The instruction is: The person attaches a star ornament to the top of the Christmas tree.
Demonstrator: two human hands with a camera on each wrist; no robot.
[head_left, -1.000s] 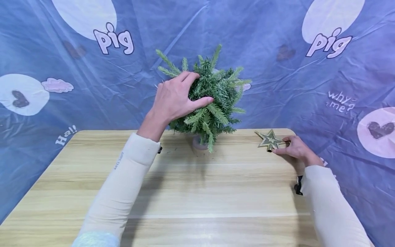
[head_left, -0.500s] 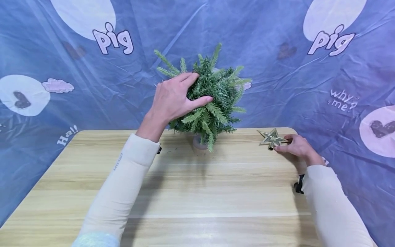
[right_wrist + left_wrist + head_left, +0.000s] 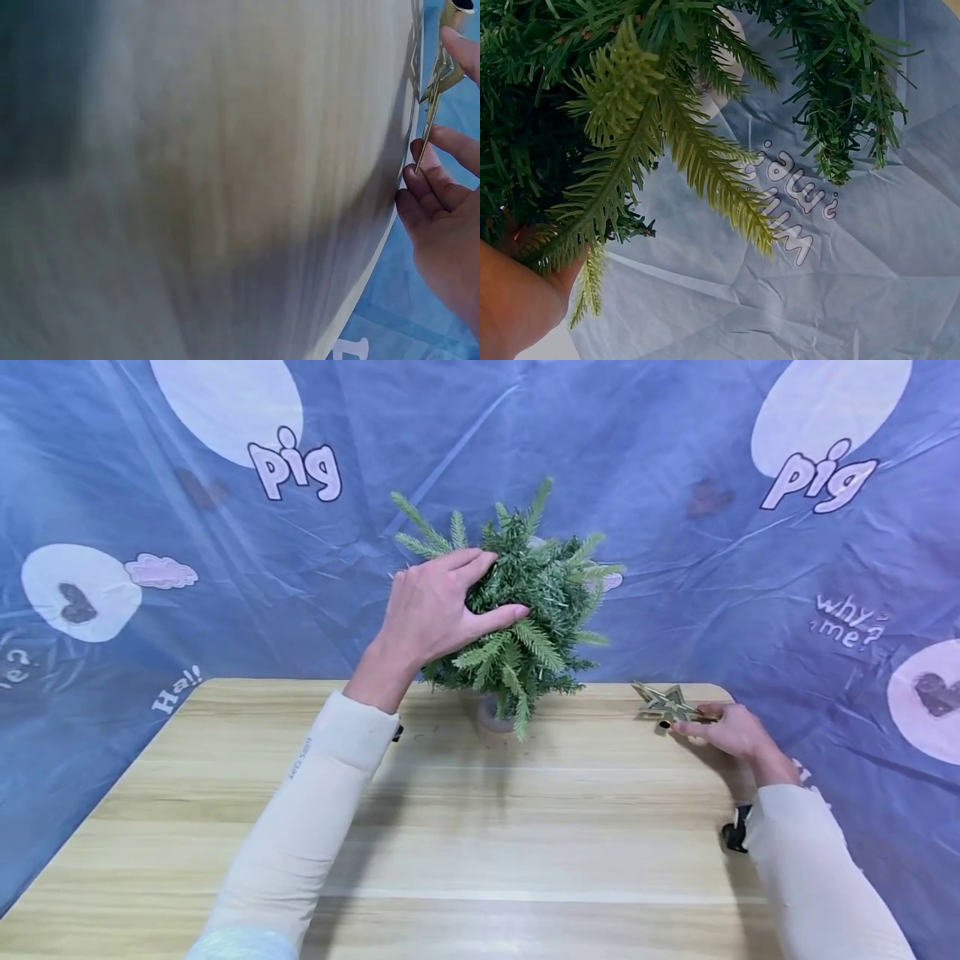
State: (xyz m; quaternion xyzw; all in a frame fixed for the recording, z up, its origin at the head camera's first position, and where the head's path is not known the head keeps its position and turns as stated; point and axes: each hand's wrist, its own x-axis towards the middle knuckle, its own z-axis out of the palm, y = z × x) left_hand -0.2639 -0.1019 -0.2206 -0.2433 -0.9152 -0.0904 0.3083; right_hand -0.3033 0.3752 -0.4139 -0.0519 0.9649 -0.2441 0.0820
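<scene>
L hand (image 3: 435, 610) curled round tree (image 3: 558, 589) top, prob to steady it — R hand (image 3: 738, 731) pinching gold star (image 3: 670, 702) by its edge, likely so socket mouth (image 3: 665, 725) isn't covered.

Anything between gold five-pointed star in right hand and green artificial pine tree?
Nothing visible: in the head view, only pale wooden tabletop separates the gold five-pointed star from the green artificial pine tree. The left hand holds the tree's left side, away from the star.
</scene>
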